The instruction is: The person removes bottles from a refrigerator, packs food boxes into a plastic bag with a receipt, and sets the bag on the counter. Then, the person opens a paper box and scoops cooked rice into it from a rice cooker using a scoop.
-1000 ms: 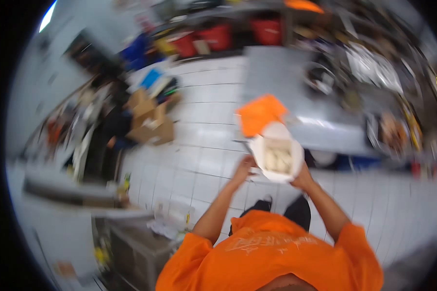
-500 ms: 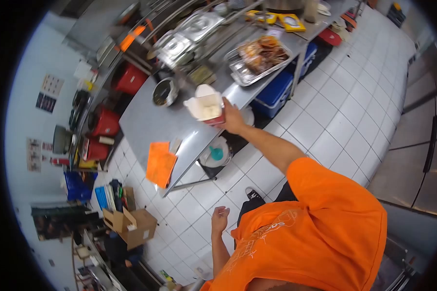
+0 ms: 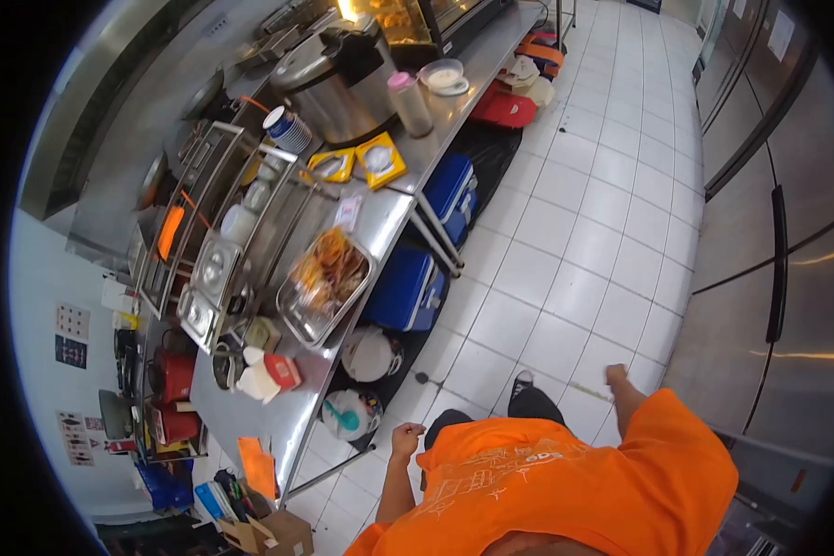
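Observation:
My left hand (image 3: 405, 439) hangs low beside my body with its fingers curled in and nothing visible in it. On the other side, my right hand (image 3: 615, 373) is out over the floor tiles, loosely closed and holding nothing I can see. Neither hand touches the steel table (image 3: 296, 408). A red and white paper takeout box (image 3: 271, 374) stands on that table with its flaps up; its contents are hidden from this angle. Beside it are a dark round pot (image 3: 224, 369) and a steel tray (image 3: 317, 324) heaped with brown food under clear wrap.
Blue coolers (image 3: 404, 287) and white buckets (image 3: 369, 355) sit under the table. A large steel cooker (image 3: 335, 83), a pink-capped bottle (image 3: 410, 104) and yellow packs (image 3: 380, 160) stand farther along. Steel refrigerator doors (image 3: 806, 278) line the right. An orange sheet (image 3: 258, 466) lies at the table's near end.
My right hand has let go of the takeout box and swung back to the right, away from the table. The box now stands on the table. My view has turned right along the aisle.

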Tool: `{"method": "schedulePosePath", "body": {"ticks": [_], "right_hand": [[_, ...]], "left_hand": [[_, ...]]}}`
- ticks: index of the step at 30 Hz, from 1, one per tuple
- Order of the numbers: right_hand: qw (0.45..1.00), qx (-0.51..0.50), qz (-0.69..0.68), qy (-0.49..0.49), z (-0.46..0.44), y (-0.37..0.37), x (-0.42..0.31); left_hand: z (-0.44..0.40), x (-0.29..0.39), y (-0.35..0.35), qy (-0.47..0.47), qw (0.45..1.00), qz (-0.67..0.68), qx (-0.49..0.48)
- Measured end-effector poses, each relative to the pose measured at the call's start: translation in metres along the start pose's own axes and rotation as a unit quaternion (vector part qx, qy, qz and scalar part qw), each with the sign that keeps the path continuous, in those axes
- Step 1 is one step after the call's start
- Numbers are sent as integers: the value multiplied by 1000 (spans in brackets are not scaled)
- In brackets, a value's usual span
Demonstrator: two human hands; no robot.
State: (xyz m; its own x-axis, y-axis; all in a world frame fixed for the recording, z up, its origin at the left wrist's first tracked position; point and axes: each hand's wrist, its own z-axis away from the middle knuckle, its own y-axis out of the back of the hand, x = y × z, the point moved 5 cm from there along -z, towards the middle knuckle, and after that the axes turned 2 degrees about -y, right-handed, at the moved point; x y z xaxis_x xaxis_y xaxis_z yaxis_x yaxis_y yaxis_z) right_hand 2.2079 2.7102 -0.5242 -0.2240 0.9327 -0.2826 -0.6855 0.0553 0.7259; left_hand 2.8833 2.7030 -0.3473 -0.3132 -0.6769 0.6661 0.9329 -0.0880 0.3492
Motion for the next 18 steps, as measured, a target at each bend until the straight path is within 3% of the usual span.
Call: {"method": "schedulePosePath", "body": {"ticks": [1,2,3,6,8,12,15,17,18], "right_hand": [[988,45,-92,-111,-23,42,8],[987,104,-95,-83,-43,75,-9],[991,16,-115,-59,-56,96,-40],[970,-36,-229,77,-84,102,-144],[959,-81,-202,180,-103,82,-211],[940,-181,-131,258,-98,35,-305],[893,-336,-13,300,-104,25,-335],[930,-322,-26,176,-135,52,-341],[948,-256,33,189,-171,66,-342]], "left_hand": [[-9,7,-12,17,1000,-24,1],[-19,12,-22,34,998,-48,-1],[-32,11,-31,46,999,-16,-9],[-70,21,-55,186,978,-46,-77],[-108,38,-72,189,973,-116,-68],[-220,110,-135,185,969,-141,-81],[-333,184,-202,-19,935,-321,-151],[-393,281,-258,-212,776,-539,-249],[-419,329,-287,-280,724,-575,-259]]}}
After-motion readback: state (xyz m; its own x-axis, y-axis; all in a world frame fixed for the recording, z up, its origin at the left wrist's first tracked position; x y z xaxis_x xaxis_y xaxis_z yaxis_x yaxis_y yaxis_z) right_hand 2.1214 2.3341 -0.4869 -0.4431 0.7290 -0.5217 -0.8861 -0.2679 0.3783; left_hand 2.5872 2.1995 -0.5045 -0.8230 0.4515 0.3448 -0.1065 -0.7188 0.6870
